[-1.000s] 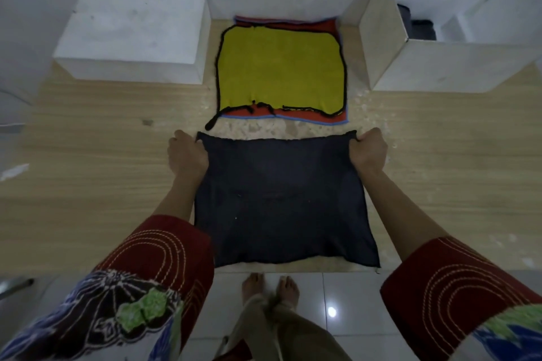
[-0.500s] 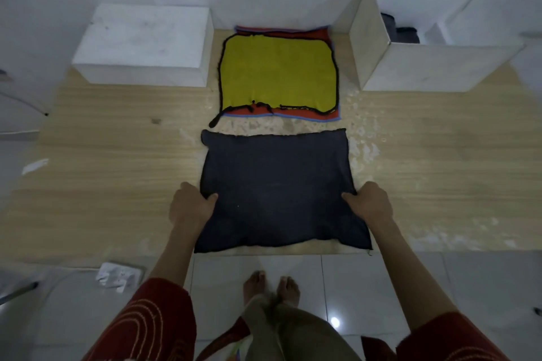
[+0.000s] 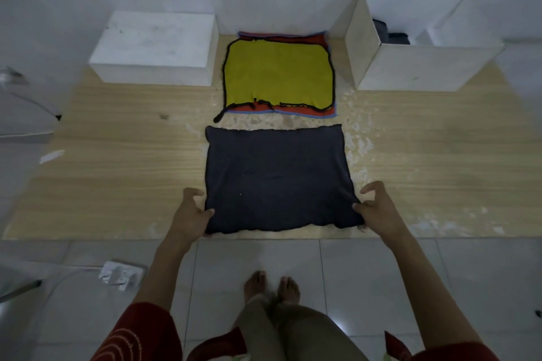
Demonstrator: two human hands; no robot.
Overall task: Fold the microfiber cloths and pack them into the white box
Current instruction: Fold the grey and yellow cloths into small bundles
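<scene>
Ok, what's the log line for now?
dark cloth flat on table | left hand pinches near corner | right hand pinches near corner

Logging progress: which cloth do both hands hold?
The dark navy cloth nearest the person: left hand and right hand grip its near corners; the yellow cloth beyond lies untouched.

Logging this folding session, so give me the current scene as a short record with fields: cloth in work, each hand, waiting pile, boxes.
Cloth in work: dark navy cloth, spread flat on the wooden table
Left hand: grips its near left corner
Right hand: grips its near right corner
Waiting pile: yellow cloth on top of a red cloth, behind the navy one, not touching it
Boxes: closed white box back left; open white box back right, dark cloths inside
</scene>
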